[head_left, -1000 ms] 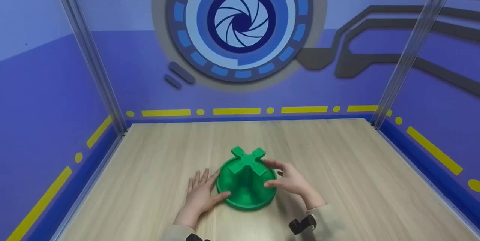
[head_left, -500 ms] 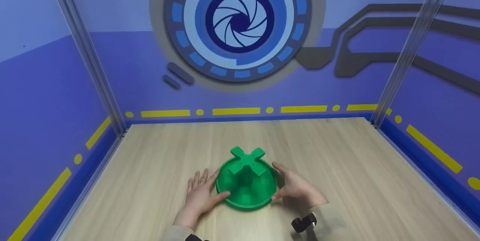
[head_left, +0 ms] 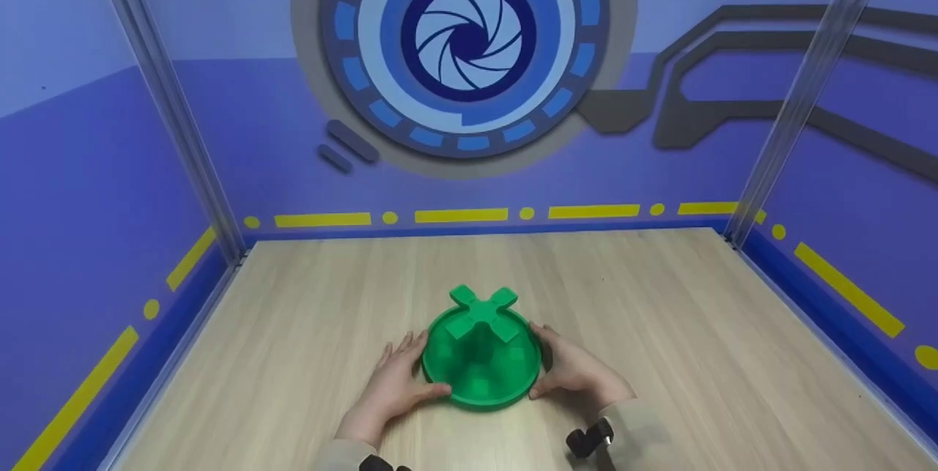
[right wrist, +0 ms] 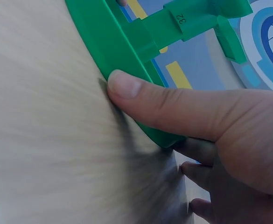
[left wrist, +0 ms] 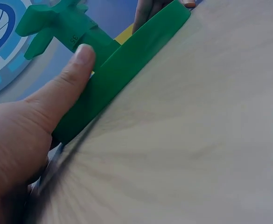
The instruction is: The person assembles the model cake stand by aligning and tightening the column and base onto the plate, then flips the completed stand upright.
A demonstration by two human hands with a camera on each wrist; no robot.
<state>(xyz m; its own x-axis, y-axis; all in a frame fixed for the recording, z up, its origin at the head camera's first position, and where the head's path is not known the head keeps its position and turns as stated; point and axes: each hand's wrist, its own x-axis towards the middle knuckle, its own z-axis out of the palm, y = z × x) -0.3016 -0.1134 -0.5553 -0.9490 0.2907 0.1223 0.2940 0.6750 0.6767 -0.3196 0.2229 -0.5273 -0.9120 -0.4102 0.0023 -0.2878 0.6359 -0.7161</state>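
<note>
A green round dish with a raised rim (head_left: 480, 401) stands on the wooden table. From its middle rises a post, topped by a four-armed green cross (head_left: 484, 312). My left hand (head_left: 392, 387) grips the dish's left side, thumb over the front rim and fingers along the outer wall. On the opposite side my right hand (head_left: 582, 370) holds the rim, its thumb against the front right edge and its fingers further back. Small numbers mark the post (right wrist: 173, 21) in the right wrist view. The fingers under and behind the dish are partly hidden.
Light wood tabletop (head_left: 330, 295) surrounds the dish. Blue printed walls (head_left: 242, 134) enclose the table at the back and both sides, with metal posts (head_left: 176, 105) at the corners. Black wrist straps (head_left: 590, 438) sit over the sleeves.
My right hand has moved from above the right rim down to the dish's outer side and taken hold. The left fingers have drawn in closer to the wall. The dish stays in place.
</note>
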